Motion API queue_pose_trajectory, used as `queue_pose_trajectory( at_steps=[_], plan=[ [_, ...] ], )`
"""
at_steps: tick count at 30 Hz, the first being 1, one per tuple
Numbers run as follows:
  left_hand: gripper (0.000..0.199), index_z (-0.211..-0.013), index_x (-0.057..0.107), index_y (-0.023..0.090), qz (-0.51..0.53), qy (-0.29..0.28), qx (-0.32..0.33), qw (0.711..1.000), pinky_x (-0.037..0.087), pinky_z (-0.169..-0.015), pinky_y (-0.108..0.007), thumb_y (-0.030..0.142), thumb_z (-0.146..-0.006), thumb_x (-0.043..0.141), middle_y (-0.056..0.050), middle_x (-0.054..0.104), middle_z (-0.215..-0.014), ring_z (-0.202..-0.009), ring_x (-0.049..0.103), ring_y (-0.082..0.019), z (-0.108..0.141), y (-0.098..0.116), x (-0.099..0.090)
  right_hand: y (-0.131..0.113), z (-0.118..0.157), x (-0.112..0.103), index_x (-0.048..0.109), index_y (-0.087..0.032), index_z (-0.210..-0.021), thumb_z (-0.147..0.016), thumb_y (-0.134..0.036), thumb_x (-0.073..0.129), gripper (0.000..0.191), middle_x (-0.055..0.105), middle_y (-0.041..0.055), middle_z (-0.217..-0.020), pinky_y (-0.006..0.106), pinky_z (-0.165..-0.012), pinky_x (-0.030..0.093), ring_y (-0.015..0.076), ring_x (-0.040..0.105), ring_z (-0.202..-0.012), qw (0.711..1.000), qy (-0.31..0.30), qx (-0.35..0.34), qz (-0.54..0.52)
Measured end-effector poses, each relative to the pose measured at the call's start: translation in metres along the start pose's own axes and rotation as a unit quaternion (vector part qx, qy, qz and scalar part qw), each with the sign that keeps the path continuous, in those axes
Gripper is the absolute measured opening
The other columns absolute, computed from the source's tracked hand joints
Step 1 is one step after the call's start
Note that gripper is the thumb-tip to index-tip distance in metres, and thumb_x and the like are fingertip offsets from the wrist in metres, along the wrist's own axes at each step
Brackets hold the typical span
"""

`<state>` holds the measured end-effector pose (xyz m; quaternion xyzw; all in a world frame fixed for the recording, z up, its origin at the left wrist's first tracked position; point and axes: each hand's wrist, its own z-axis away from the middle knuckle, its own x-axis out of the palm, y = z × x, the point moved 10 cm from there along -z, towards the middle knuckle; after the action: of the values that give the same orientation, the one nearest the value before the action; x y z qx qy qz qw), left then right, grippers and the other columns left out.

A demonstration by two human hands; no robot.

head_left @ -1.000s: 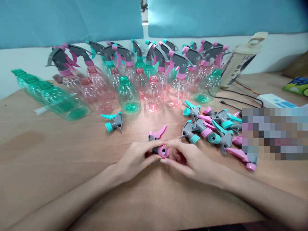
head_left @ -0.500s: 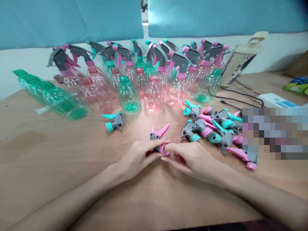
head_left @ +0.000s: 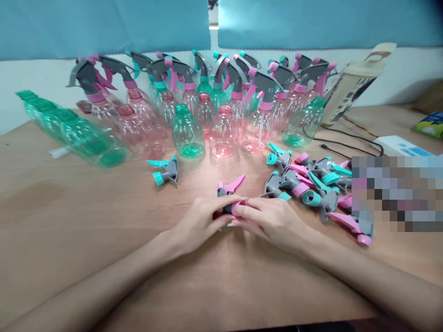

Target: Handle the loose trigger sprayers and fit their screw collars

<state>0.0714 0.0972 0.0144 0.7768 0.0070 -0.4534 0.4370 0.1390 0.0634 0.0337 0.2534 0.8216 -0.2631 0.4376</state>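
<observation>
Between my hands is a grey and pink trigger spray head (head_left: 232, 186), its pink trigger pointing up and away from me. My left hand (head_left: 204, 223) is closed around its grey body. The fingers of my right hand (head_left: 272, 219) are wrapped over its pink collar, hiding most of the collar and its opening. Left of them lies a grey and turquoise spray head (head_left: 167, 172) on the table (head_left: 138, 290). To the right, several loose spray heads (head_left: 321, 200) in turquoise, pink and grey form a pile.
Behind my hands stand several clear pink bottles (head_left: 224, 133) and green bottles (head_left: 188, 133), many fitted with spray heads. Green bottles (head_left: 86, 138) lean in a row at the left. A cream tumbler (head_left: 356, 87), black cable (head_left: 360, 134) and white box (head_left: 401, 145) sit at the right.
My right hand's fingers have closed over the pink collar, where a fingertip was at its opening before. My left hand keeps its hold on the spray head. The view has shifted slightly.
</observation>
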Motion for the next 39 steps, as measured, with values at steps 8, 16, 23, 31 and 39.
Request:
queue_pose_trajectory(
  at_steps=[8,16,23,31,39],
  plan=[
    [0.032,-0.119,0.056,0.019,-0.006,0.019,0.004,1.000,0.046,-0.066,-0.023,0.029,-0.089,0.054,0.000,0.068,-0.081,-0.065,0.059,-0.012,-0.003,0.002,0.000,0.003,0.003,-0.002,0.063,-0.016,-0.081,-0.097,-0.028,0.036,0.034,0.061,0.0040,-0.069,0.023,-0.053,0.035,0.0119,0.054,-0.059,0.999,0.025,0.040,0.014],
    [0.030,-0.118,0.058,0.019,0.011,0.025,-0.014,1.000,0.043,-0.061,-0.021,0.028,-0.089,0.055,0.002,0.064,-0.071,-0.062,0.056,-0.011,-0.005,0.003,-0.001,0.007,0.005,-0.002,0.058,-0.017,-0.072,-0.097,-0.021,0.030,0.037,0.052,0.0003,-0.060,0.022,-0.049,0.030,0.0099,0.047,-0.053,0.998,0.034,0.055,-0.016],
    [0.032,-0.118,0.058,0.022,0.009,0.007,-0.009,1.000,0.041,-0.060,-0.021,0.027,-0.086,0.059,0.003,0.063,-0.070,-0.057,0.051,-0.010,0.001,0.004,0.006,0.029,0.012,-0.004,0.061,-0.019,-0.080,-0.095,-0.020,0.029,0.035,0.056,0.0004,-0.060,0.022,-0.049,0.036,0.0112,0.049,-0.052,0.990,0.056,0.120,-0.053],
    [0.032,-0.116,0.059,0.021,0.041,0.042,-0.060,0.996,0.039,-0.056,-0.019,0.023,-0.084,0.062,0.006,0.059,-0.066,-0.051,0.046,-0.007,0.000,-0.005,-0.006,0.044,0.015,-0.017,0.056,-0.018,-0.096,-0.090,-0.025,0.049,0.012,0.061,-0.0004,-0.068,0.021,-0.051,0.042,0.0100,0.054,-0.054,0.962,0.084,0.189,-0.179],
    [0.031,-0.114,0.059,0.019,0.040,0.055,-0.054,0.996,0.039,-0.054,-0.018,0.021,-0.083,0.063,0.006,0.060,-0.065,-0.052,0.047,-0.007,0.000,-0.007,-0.009,0.037,0.016,0.002,0.050,-0.019,-0.104,-0.086,-0.020,0.054,0.019,0.053,-0.0045,-0.064,0.020,-0.046,0.041,0.0082,0.050,-0.051,0.936,0.029,0.202,-0.286]
  ],
)
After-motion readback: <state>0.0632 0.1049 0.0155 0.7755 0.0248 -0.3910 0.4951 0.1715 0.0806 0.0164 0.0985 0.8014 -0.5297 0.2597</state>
